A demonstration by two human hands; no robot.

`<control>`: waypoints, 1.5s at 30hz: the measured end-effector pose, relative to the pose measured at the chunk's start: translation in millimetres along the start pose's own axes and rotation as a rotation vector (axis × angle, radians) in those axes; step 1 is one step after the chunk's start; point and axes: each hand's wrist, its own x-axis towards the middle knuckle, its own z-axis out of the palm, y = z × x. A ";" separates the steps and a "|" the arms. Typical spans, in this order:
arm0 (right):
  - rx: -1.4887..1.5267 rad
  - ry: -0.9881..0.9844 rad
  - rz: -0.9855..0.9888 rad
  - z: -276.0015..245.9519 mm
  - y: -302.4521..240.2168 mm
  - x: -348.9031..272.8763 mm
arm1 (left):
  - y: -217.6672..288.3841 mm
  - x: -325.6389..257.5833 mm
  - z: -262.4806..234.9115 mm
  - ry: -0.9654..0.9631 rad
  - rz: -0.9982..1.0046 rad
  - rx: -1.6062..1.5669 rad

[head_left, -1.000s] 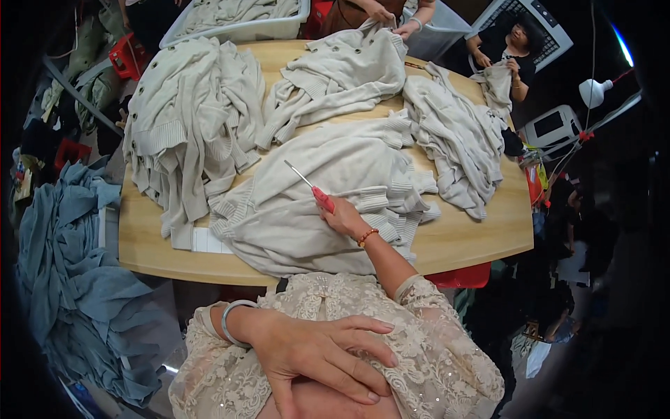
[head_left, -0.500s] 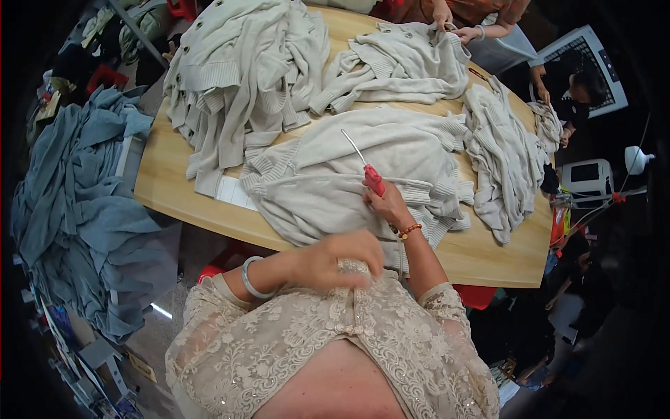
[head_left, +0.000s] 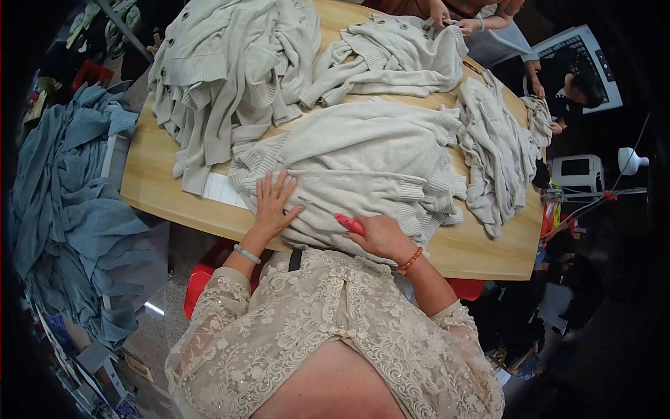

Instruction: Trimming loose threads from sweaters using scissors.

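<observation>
In front of me a pale cream knit cardigan (head_left: 349, 153) lies spread on the wooden table, its ribbed cuffs and hem toward the right. My left hand (head_left: 273, 206) is open on its left part, fingers spread flat on the knit. My right hand (head_left: 385, 239) is closed round the red handle of a thin-shafted metal tool (head_left: 349, 223). The shaft points left across the near part of the cardigan, toward my left fingers; its exact tip is hard to make out. A bead bracelet circles my right wrist, a pale bangle my left.
A tall heap of cream cardigans (head_left: 230, 63) stands at the far left of the table (head_left: 157, 171). Another cream garment (head_left: 488, 153) lies at the right. Across the table a person's hands (head_left: 453, 21) hold a cream cardigan (head_left: 398, 56). Blue-grey garments (head_left: 77, 209) hang at the left.
My left hand has come away from my chest and now lies flat on the cardigan. My right hand has moved nearer and left, the tool's shaft swinging down toward the cloth.
</observation>
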 end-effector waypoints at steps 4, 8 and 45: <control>0.046 0.051 0.014 10.3 1.9 -4.2 | -2.7 2.2 -2.2 -0.037 0.022 -0.013; 0.115 0.082 0.069 7.7 10.2 -25.0 | 28.5 14.5 3.7 -0.025 0.138 -0.124; 0.167 0.330 0.512 -26.2 100.2 -146.0 | 168.1 145.5 86.9 -0.251 0.503 -0.119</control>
